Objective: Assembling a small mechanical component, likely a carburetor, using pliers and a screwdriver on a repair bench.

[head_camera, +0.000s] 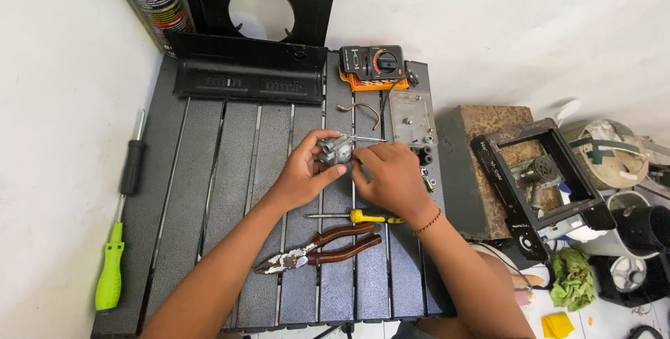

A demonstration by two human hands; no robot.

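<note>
Holding small grey metal part (336,149) above middle of slatted dark table (209,206), we close left hand (303,171) around it; right hand (391,178) pinches thin metal rod (368,141) against part. Pliers (321,248), yellow-handled screwdriver (359,217) lie toward near edge; multimeter (372,67) at far edge; green screwdriver (110,269) off left edge.
</note>
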